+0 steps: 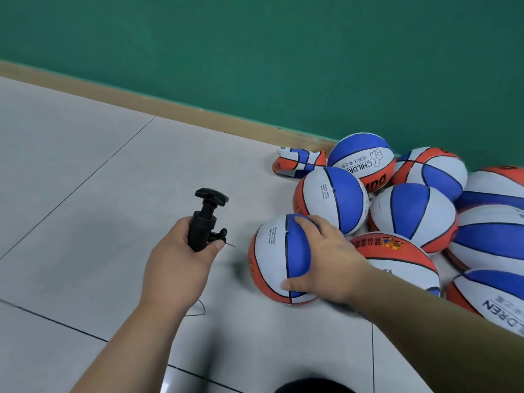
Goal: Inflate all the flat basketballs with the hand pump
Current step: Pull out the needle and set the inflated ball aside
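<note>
Holding the black plastic hand pump (pixel 202 225) upright in my left hand (pixel 181 259), fingers wrapped round its barrel, I have its thin metal needle (pixel 231 245) pointing right towards the blue, white and orange rubber basketball (pixel 272 259). My right hand (pixel 329 256) clasps that ball from above, fingers and thumb curved over its blue panel as it sits on the floor at the near left edge of the pile. The needle is near the ball but not touching it.

Most of the job looks done to me. The heap of matching round basketballs (pixel 411 211) behind my right hand all look full and plump. One collapsed, folded basketball (pixel 300 163) lies flat at the far left of the heap, just beside the pale wooden skirting board (pixel 170 103), so I judge at least that one is left. Whether the ball under my palm is firm I cannot tell, and the heap runs off the right edge, so I cannot count what remains there.

For room, the grey tiled floor (pixel 85 165) lies open to my left and in front of the pump, which suits pumping strokes. The green wall (pixel 255 52) closes the far side, and the heap crowds my right arm, so I would draw each ball leftwards to work on it.
</note>
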